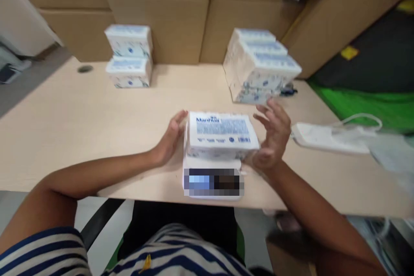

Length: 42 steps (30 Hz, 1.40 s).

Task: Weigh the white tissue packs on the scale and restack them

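Observation:
A white tissue pack (pixel 223 131) with blue print reading "Manhua" lies flat on a small white device that looks like a scale (pixel 211 163), whose front display is pixelated. Along the pack's left side is my left hand (pixel 168 143), fingers stretched out; whether they touch the wrapper I cannot tell. My right hand (pixel 273 136) is raised at the pack's right end, its fingers spread and curved, holding nothing.
Two stacked tissue packs (pixel 129 67) stand at the back left, and a larger stack of packs (pixel 258 67) at the back right. A white power strip (pixel 330 138) lies on the right of the table (pixel 77 125). Cardboard boxes (pixel 161 30) line the back.

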Motion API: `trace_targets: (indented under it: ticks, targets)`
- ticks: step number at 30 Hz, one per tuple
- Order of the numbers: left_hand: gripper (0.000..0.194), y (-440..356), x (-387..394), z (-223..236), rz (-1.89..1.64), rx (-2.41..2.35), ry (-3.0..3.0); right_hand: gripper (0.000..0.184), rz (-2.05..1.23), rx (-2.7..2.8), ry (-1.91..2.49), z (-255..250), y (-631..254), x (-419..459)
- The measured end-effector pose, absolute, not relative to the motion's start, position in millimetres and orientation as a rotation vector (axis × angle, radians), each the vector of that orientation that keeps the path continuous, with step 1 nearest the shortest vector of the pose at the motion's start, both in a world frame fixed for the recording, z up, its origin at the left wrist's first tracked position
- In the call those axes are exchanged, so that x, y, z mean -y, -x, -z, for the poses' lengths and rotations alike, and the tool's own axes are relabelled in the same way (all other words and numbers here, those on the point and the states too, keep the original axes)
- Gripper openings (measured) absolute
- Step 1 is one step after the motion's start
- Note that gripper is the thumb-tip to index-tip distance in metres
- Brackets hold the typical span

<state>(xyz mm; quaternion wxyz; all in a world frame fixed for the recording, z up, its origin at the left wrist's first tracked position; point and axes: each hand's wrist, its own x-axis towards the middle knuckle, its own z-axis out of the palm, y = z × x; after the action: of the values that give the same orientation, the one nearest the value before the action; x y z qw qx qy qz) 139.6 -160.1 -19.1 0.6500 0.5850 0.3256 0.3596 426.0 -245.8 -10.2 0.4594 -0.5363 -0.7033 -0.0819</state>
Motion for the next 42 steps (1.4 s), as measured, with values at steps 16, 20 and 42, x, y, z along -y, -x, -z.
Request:
trace_targets:
  ticks: [16,20,42]
  targets:
    - [0.107,-68.1,104.7,-114.8,-1.277,-0.554,-2.123,0.108,0.408,2.154,0.841,-74.3,-369.2,134.0]
    - [0.041,-11.7,57.1,-145.5,-1.588,-0.827,-1.776,0.113,0.302,2.143,0.945,-111.8,-303.6,17.5]
    - [0.04,31.2,-16.3,-85.9,-1.226,-0.888,-1.116,0.074,0.146,2.369,1.341,-84.1,-211.3,-111.5]
